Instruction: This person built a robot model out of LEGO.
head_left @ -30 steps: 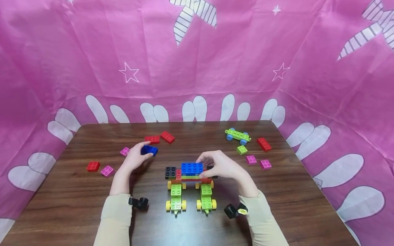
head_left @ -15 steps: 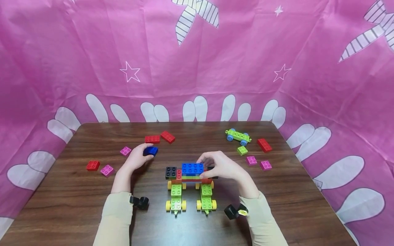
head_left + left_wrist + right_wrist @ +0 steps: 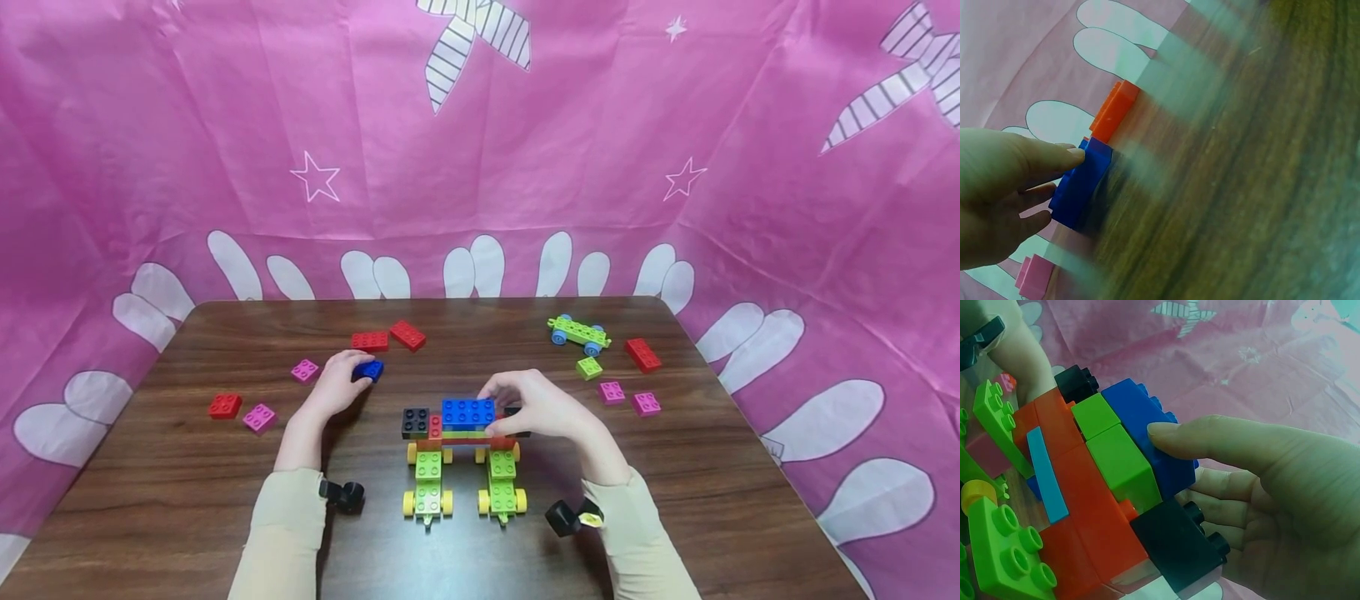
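Observation:
My left hand [image 3: 339, 382] is at a dark blue brick [image 3: 372, 371] on the table's far left part. In the left wrist view the thumb lies on one side of that brick [image 3: 1082, 187], with the fingers behind it. My right hand [image 3: 536, 404] holds a long blue brick [image 3: 467, 411] on top of a built model; the thumb presses its near side and the fingers curl behind. Beneath it are lime bricks [image 3: 1119, 465], then red ones [image 3: 1091, 506], with black bricks [image 3: 416, 422] at both ends. Two lime wheeled bases [image 3: 429, 497] with yellow wheels extend toward me.
Two red bricks [image 3: 408, 335] lie behind my left hand. Pink bricks [image 3: 259, 418] and a red brick [image 3: 225, 406] are at the left. At the right are a lime car base [image 3: 578, 332] with blue wheels, a small lime brick [image 3: 589, 367], pink bricks [image 3: 611, 392] and a red brick [image 3: 642, 354].
My left hand has shifted slightly right and its fingers have drawn in over the dark blue brick. The right hand and the model have stayed in place.

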Motion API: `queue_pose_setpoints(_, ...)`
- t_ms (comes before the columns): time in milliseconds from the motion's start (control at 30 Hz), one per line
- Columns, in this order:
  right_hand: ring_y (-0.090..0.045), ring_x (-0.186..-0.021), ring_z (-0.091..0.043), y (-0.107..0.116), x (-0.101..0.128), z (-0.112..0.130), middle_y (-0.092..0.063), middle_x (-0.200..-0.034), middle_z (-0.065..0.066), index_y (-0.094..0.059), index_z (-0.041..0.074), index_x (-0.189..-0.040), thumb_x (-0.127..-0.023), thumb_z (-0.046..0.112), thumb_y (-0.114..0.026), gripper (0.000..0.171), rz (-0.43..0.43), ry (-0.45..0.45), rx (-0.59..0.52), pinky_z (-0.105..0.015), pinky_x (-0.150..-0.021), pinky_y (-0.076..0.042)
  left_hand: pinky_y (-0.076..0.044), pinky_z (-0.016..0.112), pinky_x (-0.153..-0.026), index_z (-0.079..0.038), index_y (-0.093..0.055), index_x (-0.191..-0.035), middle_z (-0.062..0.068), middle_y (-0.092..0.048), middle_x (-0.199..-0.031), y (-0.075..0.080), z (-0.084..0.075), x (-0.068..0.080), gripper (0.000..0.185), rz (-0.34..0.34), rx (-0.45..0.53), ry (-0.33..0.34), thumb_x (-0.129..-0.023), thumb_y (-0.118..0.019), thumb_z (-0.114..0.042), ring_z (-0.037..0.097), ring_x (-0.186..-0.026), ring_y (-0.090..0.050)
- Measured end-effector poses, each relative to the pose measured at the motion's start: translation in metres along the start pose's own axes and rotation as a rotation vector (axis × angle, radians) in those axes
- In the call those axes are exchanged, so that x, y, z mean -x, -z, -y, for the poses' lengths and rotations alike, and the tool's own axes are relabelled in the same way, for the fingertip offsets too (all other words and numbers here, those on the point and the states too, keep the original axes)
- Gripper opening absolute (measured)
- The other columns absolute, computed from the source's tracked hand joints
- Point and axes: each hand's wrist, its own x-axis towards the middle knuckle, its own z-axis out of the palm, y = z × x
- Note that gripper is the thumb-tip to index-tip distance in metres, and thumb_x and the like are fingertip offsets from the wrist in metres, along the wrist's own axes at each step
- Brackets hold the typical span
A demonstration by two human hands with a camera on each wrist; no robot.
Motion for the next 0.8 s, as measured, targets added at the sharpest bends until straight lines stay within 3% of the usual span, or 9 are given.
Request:
queue_pose_setpoints(433,-0.063,-0.094,-0.017,0.0013,0.0018,0.0022,-0.07,-0.103,-0.004,-0.066,0.009,-0.11,-0.081,0.02,-0.079,0.034,0.002,-0.001,-0.003,-0.026,-0.081,-0.056,-0.03,0.064,-0.109,0.005,-0.061,-0.125,0.029,-0.052,-0.134,0.0031,-0.0025,0.0013,0.035,0.006,-0.036,0.043,-0.09,-0.064,-0.001,0.05,-0.131,-0.038)
queue_pose_setpoints(800,-0.063,-0.092,-0.016,0.0005,0.0009,0.0014,-0.07,-0.103,-0.004,-0.066,0.01,-0.11,-0.081,0.021,-0.079,0.034,-0.002,0.001,0.002,-0.025,-0.08,-0.056,-0.033,0.064,-0.107,0.0,-0.064,-0.123,0.028,-0.052,-0.135,0.0031,-0.0009,0.0021,0.035,0.017,-0.011,0.105,-0.088,-0.068,-0.003,0.049,-0.129,-0.037)
